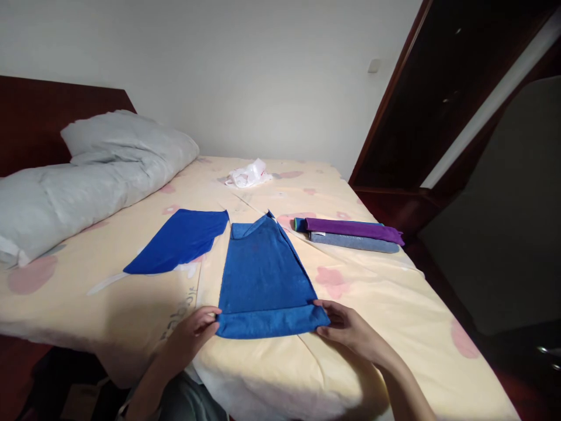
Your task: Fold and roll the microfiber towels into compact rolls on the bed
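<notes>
A blue cloth [267,269] lies lengthwise on the bed before me, its near end turned over into a flat band and its far corner folded back. At the left end of that band, my left hand [197,327] pinches the cloth between thumb and fingers. My right hand [346,327] grips the opposite end the same way. A second, brighter blue cloth [179,241] lies flat to the left, apart from both hands. Rolled cloths, one purple [350,228] and one grey-blue [355,241], lie side by side at the right.
The bed [385,292] has a pale yellow patterned sheet. A crumpled white plastic bag [249,174] sits toward the wall. A grey quilt [109,158] is heaped at the left by the dark wooden headboard [56,111]. Dark furniture [403,99] stands beyond the right edge.
</notes>
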`<control>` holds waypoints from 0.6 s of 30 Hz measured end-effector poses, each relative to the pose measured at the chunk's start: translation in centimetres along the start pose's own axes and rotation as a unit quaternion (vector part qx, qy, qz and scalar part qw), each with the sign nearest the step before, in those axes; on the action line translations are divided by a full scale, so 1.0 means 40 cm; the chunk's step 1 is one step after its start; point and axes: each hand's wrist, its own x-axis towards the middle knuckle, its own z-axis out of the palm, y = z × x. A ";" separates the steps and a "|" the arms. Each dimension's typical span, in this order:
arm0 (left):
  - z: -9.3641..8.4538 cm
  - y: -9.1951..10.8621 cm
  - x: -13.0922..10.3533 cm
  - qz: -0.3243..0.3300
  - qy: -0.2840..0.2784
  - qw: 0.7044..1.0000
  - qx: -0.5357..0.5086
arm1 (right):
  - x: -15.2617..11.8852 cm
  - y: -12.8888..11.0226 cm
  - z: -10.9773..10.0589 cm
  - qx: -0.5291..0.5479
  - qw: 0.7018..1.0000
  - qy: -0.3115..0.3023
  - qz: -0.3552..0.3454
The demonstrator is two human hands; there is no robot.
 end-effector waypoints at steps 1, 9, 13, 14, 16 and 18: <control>-0.010 -0.003 -0.002 0.014 -0.010 1.000 -0.009 | -0.001 -0.001 -0.002 0.014 1.000 -0.011 -0.010; 0.002 -0.013 0.019 0.045 0.031 0.998 0.040 | 0.048 0.028 0.005 -0.127 0.979 0.114 -0.113; 0.026 -0.006 0.036 0.035 0.109 0.993 0.001 | 0.049 0.024 0.013 -0.103 0.981 0.129 -0.098; 0.033 -0.002 0.037 0.014 0.109 0.994 -0.021 | 0.047 0.022 0.016 -0.097 0.982 0.137 -0.087; 0.050 0.004 0.039 -0.025 0.100 0.993 -0.062 | 0.043 0.017 0.018 -0.102 0.979 0.160 -0.074; 0.063 0.007 0.041 -0.043 0.107 0.990 -0.085 | 0.041 0.015 0.017 -0.122 0.974 0.176 -0.071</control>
